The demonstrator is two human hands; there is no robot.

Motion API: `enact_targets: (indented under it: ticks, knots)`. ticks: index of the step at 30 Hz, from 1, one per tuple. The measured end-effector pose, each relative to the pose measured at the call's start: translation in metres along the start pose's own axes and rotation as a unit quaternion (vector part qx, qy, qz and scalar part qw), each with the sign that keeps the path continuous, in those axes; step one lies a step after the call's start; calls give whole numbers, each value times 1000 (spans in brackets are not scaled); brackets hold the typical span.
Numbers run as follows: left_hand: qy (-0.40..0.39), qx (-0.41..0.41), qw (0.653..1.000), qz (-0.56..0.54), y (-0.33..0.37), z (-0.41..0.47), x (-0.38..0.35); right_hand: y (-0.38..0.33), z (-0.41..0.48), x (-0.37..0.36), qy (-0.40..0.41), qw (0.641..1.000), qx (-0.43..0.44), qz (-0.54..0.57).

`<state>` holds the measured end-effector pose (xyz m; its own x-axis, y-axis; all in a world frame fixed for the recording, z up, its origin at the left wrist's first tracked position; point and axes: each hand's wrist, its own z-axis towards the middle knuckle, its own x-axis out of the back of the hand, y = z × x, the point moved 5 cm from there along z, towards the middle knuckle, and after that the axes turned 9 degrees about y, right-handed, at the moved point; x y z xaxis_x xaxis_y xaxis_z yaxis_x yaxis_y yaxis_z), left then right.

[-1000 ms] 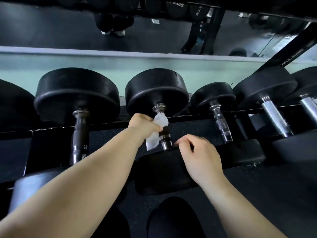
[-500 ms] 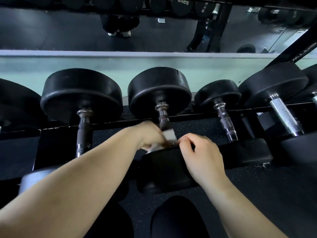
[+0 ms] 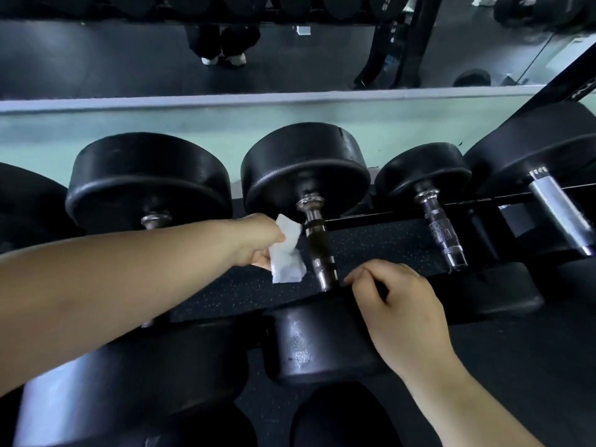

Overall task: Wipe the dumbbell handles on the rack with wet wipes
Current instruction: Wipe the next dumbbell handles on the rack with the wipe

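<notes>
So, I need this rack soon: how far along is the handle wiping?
Done: the middle handle was wrapped in the wet wipe a second ago; the wipe is now beside it. In hand: the left hand grips the wipe, the right hand rests on that dumbbell's near head. Left, apparently: the knurled handle and chrome handle.

Matt black rubber is seen on the dumbbell heads (image 3: pixel 304 166); the handle (image 3: pixel 317 240) is knurled, shiny metal; the wet wipe (image 3: pixel 287 253) is crumpled white cloth.
</notes>
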<state>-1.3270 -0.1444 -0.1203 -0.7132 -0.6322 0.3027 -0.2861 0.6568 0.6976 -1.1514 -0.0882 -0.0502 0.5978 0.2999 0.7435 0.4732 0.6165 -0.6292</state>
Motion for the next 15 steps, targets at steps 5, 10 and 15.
enact_targets:
  ticks: [5, 10, 15]
  knots:
    - [-49, -21, 995, -89, -5, 6, -18, 0, -1, -1, 9, 1000, -2, -2]
    - [-27, -47, 986, -158, -1, 13, -9, 0, 0, -1, 16, 1000, -17, -9]
    - [-102, -28, 994, -7, -12, 4, -27, 0, -1, -2, 20, 999, -24, -20]
